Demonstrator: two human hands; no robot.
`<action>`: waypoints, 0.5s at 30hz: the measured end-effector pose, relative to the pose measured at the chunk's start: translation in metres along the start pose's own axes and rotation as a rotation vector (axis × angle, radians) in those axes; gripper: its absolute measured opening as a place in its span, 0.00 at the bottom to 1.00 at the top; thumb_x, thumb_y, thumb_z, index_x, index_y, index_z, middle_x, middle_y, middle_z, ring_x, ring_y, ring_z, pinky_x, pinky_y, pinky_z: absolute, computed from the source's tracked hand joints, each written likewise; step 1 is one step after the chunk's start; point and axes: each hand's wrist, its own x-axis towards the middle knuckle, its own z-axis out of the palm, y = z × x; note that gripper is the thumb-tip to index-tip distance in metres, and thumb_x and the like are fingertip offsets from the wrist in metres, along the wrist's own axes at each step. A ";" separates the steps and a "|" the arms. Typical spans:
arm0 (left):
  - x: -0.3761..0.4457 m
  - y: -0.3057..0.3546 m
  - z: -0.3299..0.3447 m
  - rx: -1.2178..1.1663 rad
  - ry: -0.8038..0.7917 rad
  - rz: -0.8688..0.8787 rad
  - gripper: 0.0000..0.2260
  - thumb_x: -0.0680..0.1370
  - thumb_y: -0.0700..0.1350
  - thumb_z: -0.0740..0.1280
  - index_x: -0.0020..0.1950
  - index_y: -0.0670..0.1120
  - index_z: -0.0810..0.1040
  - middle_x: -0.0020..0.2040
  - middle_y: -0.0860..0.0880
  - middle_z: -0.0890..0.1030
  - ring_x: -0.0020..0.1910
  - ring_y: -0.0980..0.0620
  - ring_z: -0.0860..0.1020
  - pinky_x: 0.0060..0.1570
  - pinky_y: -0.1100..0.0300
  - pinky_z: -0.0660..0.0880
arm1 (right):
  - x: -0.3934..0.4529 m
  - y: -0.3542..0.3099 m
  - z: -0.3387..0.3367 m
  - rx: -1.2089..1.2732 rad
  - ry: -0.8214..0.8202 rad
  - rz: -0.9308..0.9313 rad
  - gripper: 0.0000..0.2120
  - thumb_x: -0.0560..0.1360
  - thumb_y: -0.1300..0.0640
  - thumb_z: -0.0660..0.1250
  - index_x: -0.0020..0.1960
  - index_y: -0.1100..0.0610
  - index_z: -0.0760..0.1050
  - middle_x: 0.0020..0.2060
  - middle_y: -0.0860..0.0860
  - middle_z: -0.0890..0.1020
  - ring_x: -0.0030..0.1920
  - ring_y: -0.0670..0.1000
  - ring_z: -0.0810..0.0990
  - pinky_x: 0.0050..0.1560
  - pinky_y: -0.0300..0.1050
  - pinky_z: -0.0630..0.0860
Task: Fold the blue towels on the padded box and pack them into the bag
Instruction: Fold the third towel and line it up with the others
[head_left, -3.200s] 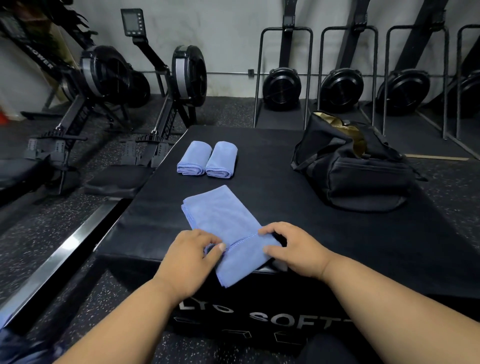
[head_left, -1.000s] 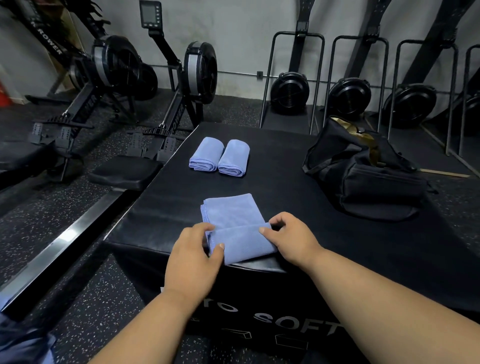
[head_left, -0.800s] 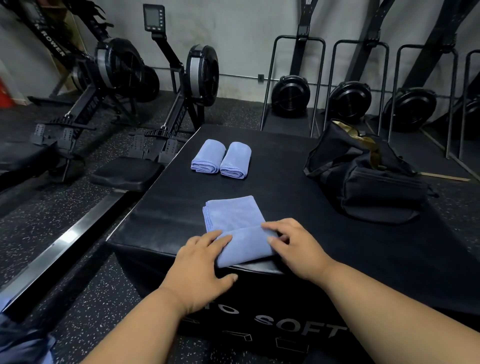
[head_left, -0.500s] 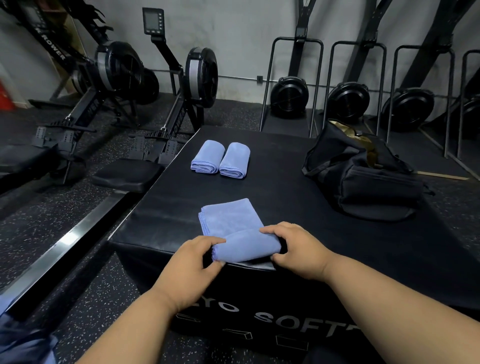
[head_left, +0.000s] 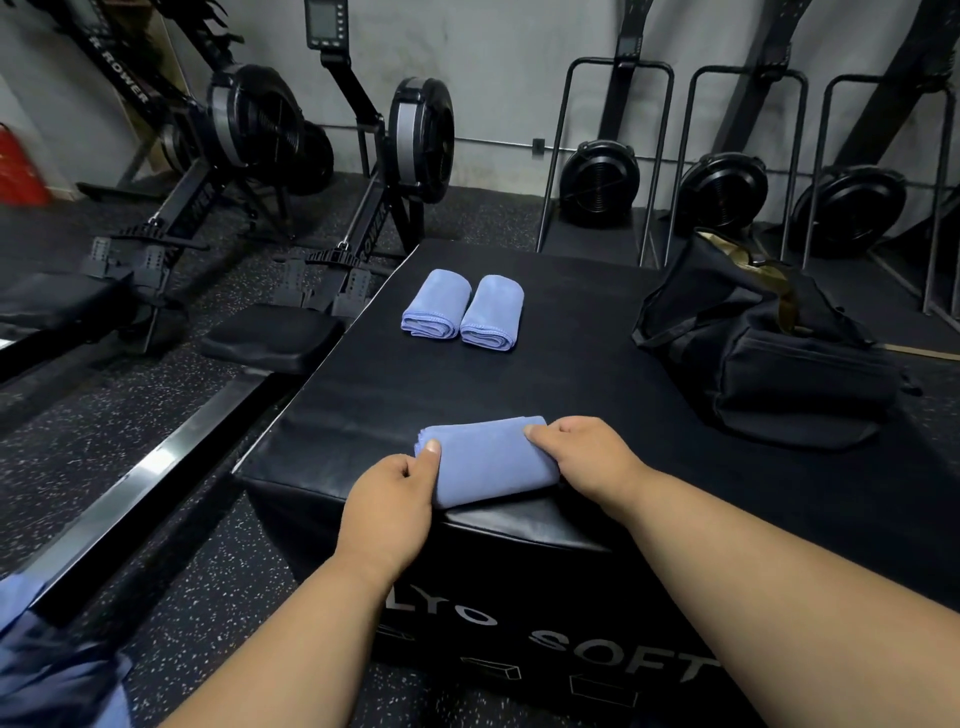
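My hands grip a rolled blue towel at the near edge of the box, gym floor all around.

The box (head_left: 597, 374), black and padded, fills the middle of my view; rowers (head_left: 291, 171) stand to its left on speckled flooring. The bag (head_left: 779, 374), black, sits on the box's right side with its top gaping. Two rolled towels (head_left: 462, 312) lie side by side, touching, toward the far left of the box top, well apart from the bag. The towel (head_left: 488, 462) I am working lies at the near edge, folded into a thick bundle. My left hand (head_left: 389, 504) pinches its left end, thumb on top; my right hand (head_left: 582, 452) curls over its right end.
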 end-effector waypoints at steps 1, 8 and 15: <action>0.003 0.001 0.001 0.032 0.016 -0.011 0.26 0.83 0.64 0.58 0.35 0.46 0.64 0.30 0.52 0.68 0.32 0.50 0.67 0.36 0.52 0.67 | 0.004 -0.002 0.001 -0.028 0.012 0.005 0.24 0.76 0.44 0.70 0.31 0.50 0.59 0.28 0.47 0.63 0.33 0.50 0.62 0.35 0.46 0.60; 0.014 -0.004 0.005 0.016 0.028 -0.070 0.26 0.80 0.67 0.61 0.44 0.44 0.77 0.35 0.55 0.78 0.36 0.53 0.76 0.39 0.54 0.72 | 0.012 -0.005 0.003 -0.141 0.025 0.001 0.26 0.79 0.40 0.67 0.32 0.50 0.58 0.30 0.47 0.63 0.34 0.50 0.62 0.36 0.47 0.60; 0.009 0.003 0.004 0.005 0.078 -0.031 0.23 0.81 0.64 0.63 0.72 0.53 0.74 0.60 0.58 0.80 0.56 0.55 0.78 0.55 0.56 0.72 | 0.014 -0.009 0.005 -0.159 0.045 -0.052 0.26 0.81 0.40 0.66 0.33 0.51 0.58 0.31 0.48 0.63 0.34 0.51 0.63 0.37 0.47 0.61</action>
